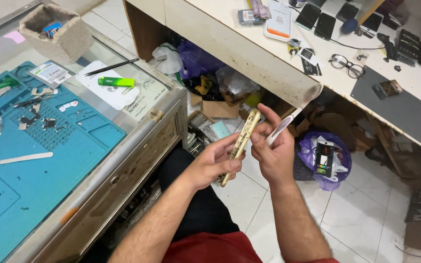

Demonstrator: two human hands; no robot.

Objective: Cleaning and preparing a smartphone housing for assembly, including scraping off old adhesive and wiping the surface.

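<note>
I see both hands meeting at the centre of the frame, above the tiled floor [356, 214]. The left hand [213, 163] grips a gold phone frame [241, 144] edge-on, its fingers curled around the lower half and the thumb pressed along the side, so the frame stands tilted with its top toward the upper right. The right hand [273, 151] pinches the frame's upper part between thumb and forefinger, and its remaining fingers are folded around a white, flat tool [284, 125] that sticks out toward the upper right; I cannot tell whether the tool's tip touches the frame. At the left of the frame lies a blue work mat [49, 165] on a glass-topped counter [137, 146], with a white spudger [18, 159] on it and a green lighter [116, 82] beyond, near a black pen [111, 66]. In the upper right, a pale workbench [249, 53] carries eyeglasses [347, 65], dark phones [317, 19] and a grey mat [395, 109].
</note>
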